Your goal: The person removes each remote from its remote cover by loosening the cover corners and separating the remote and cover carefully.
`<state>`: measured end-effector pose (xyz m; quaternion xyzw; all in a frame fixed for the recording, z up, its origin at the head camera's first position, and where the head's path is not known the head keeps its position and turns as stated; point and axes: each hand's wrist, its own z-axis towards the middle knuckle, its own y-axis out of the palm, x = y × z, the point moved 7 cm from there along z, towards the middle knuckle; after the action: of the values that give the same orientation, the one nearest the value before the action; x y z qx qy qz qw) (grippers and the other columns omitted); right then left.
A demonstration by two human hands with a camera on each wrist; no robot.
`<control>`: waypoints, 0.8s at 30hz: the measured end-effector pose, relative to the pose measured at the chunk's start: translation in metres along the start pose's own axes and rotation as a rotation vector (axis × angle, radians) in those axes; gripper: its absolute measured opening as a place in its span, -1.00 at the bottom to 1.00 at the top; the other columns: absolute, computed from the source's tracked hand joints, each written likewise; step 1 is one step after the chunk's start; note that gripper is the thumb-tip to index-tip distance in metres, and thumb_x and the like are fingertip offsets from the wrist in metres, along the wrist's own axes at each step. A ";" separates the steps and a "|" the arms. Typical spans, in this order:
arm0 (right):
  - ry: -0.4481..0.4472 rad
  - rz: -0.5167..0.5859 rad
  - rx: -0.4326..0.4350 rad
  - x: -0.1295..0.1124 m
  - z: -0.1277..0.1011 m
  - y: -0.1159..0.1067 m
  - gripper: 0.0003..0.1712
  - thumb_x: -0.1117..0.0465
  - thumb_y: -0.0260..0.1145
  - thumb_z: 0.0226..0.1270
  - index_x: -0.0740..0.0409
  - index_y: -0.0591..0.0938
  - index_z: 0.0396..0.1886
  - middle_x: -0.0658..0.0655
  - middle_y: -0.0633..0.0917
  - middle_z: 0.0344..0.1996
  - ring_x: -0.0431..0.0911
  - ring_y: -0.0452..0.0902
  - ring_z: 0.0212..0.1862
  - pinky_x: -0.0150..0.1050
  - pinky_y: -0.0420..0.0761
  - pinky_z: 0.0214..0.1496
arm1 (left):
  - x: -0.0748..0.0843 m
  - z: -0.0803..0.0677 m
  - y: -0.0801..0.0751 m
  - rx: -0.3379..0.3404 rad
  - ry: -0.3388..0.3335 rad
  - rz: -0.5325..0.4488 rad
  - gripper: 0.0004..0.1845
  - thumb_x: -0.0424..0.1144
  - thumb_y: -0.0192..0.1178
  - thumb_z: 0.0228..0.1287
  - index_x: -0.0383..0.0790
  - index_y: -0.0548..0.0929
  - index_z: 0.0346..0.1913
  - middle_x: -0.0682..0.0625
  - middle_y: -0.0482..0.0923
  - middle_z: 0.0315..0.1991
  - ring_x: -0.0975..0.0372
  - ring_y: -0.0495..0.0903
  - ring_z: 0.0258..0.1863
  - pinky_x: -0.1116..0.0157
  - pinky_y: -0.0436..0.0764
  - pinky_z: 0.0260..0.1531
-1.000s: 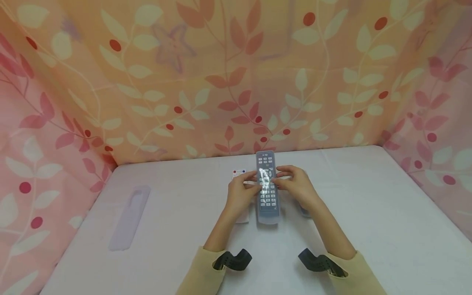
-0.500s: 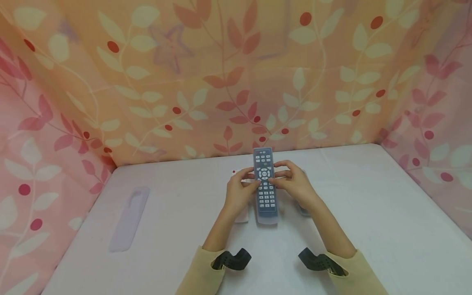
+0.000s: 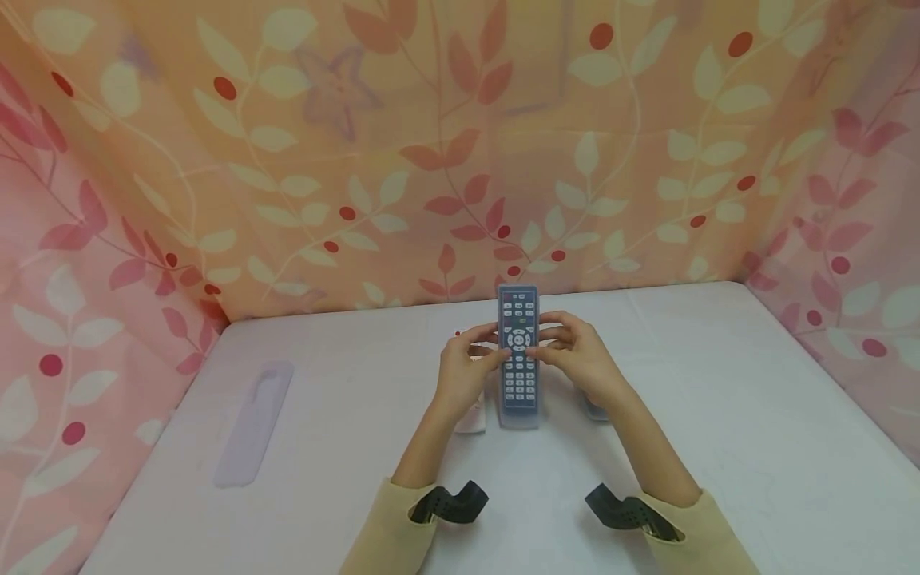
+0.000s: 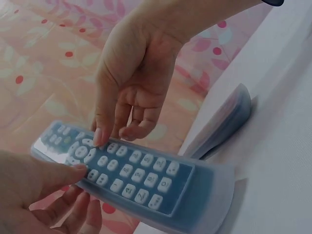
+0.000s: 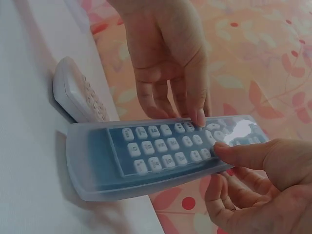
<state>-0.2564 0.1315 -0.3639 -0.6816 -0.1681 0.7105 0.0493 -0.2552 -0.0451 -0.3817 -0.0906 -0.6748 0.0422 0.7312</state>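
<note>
A dark blue remote control (image 3: pixel 520 343) with white buttons sits inside a translucent cover (image 4: pixel 219 195), which extends past its near end. Both hands hold it by its long sides, far end raised. My left hand (image 3: pixel 460 371) pinches the left edge, thumb on the button face and fingers behind. From the right, my right hand (image 3: pixel 585 359) grips in the same way, with its thumb near the round button pad. The near end of the cover is low, close over the white table. In the right wrist view, the two thumbs lie on opposite edges of the keypad.
A white remote control (image 5: pixel 78 92) lies left of the held one, partly hidden by my left hand. Another remote control (image 4: pixel 226 119), dark-sided, lies to the right under my right hand. A flat translucent purplish cover (image 3: pixel 251 427) rests at the table's left. Patterned curtains (image 3: pixel 460 160) surround the table.
The remote control has tilted up a little, its near end rising slightly in the head view. Glare has left its face there. Both hands keep their grip.
</note>
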 end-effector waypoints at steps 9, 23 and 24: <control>-0.006 0.037 0.013 -0.001 0.000 -0.002 -0.34 0.38 0.38 0.45 0.38 0.41 0.48 0.51 0.64 0.21 -0.06 0.74 -0.17 -0.37 0.74 -0.12 | 0.005 -0.002 0.001 0.009 0.033 -0.065 -0.54 -0.42 0.38 0.40 -0.27 0.66 0.33 -0.22 0.67 0.04 0.18 0.73 -0.26 0.30 0.80 -0.18; -0.069 0.181 0.032 -0.011 -0.003 -0.006 -0.39 0.53 0.27 0.48 0.49 0.37 0.47 0.62 0.55 0.20 -0.21 0.77 -0.32 -0.28 0.80 -0.11 | 0.013 -0.004 0.005 -0.112 0.132 -0.230 -0.57 -0.34 0.07 0.66 -0.41 0.51 0.45 -0.38 0.61 0.20 -0.05 0.82 -0.14 0.24 0.79 -0.05; -0.079 0.183 0.035 -0.012 -0.003 -0.006 -0.40 0.54 0.27 0.47 0.50 0.39 0.46 0.62 0.55 0.20 -0.21 0.78 -0.30 -0.28 0.80 -0.10 | 0.013 -0.003 0.005 -0.117 0.134 -0.238 -0.58 -0.33 0.05 0.67 -0.41 0.51 0.45 -0.37 0.60 0.22 -0.08 0.82 -0.11 0.24 0.78 -0.03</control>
<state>-0.2533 0.1344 -0.3508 -0.6646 -0.0945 0.7411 -0.0108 -0.2508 -0.0382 -0.3702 -0.0548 -0.6319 -0.0904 0.7678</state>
